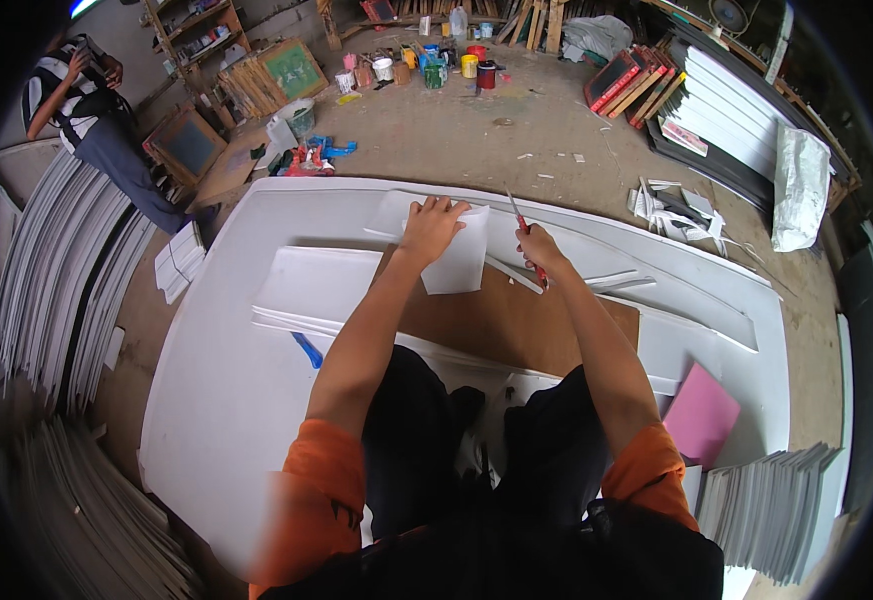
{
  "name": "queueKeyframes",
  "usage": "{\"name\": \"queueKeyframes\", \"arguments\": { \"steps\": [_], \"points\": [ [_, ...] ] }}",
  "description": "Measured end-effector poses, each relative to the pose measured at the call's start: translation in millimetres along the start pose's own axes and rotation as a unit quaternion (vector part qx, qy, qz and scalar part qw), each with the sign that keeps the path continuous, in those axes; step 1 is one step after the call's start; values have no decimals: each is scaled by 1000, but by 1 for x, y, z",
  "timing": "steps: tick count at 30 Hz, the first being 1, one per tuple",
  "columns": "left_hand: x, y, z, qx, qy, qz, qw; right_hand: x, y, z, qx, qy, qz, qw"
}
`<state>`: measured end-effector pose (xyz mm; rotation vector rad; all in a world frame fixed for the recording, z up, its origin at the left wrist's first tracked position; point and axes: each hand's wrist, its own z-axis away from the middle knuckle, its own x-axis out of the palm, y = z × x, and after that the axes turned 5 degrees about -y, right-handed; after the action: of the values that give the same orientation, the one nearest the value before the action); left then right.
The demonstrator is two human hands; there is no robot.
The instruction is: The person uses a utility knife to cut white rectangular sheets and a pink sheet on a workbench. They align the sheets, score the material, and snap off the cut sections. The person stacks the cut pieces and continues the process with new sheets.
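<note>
My left hand [435,228] lies with its fingers spread on a white sheet piece [457,265], pressing it from above. That piece rests partly over a brown board [517,320] in front of my knees. In my right hand [542,248] is a slim red-handled cutter knife [520,212], its thin blade pointing up and away from me. The knife is just right of the sheet piece, apart from it. Narrow white offcut strips [617,282] lie to the right of the knife. At the left, several white sheets are stacked [319,285], with a blue tool [308,349] beside them.
Under everything is a large white board [217,400]. A pink sheet [702,412] and a grey stack of sheets [762,515] are at the right. White scraps [687,212] lie on the floor beyond. Paint pots [435,74] stand far ahead; another person [107,140] stands far left.
</note>
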<state>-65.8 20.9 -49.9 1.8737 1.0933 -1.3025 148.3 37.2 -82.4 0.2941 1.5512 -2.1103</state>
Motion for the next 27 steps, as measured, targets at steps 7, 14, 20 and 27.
{"name": "queueKeyframes", "arguments": {
  "steps": [7, 14, 20, 27],
  "points": [
    [25, -20, 11, -55, -89, -12, 994, 14, -23, 25, -28, -34, 3, 999],
    [21, -18, 9, -41, -87, -8, 995, 13, -11, 10, -27, -70, 18, 997],
    [23, -23, -10, -85, -177, 0, 981, 29, -26, 25, -59, -58, 108, 991],
    [32, -20, -20, -29, -101, 12, 994, 32, -36, 34, -61, 9, 197, 978]
  ]
}}
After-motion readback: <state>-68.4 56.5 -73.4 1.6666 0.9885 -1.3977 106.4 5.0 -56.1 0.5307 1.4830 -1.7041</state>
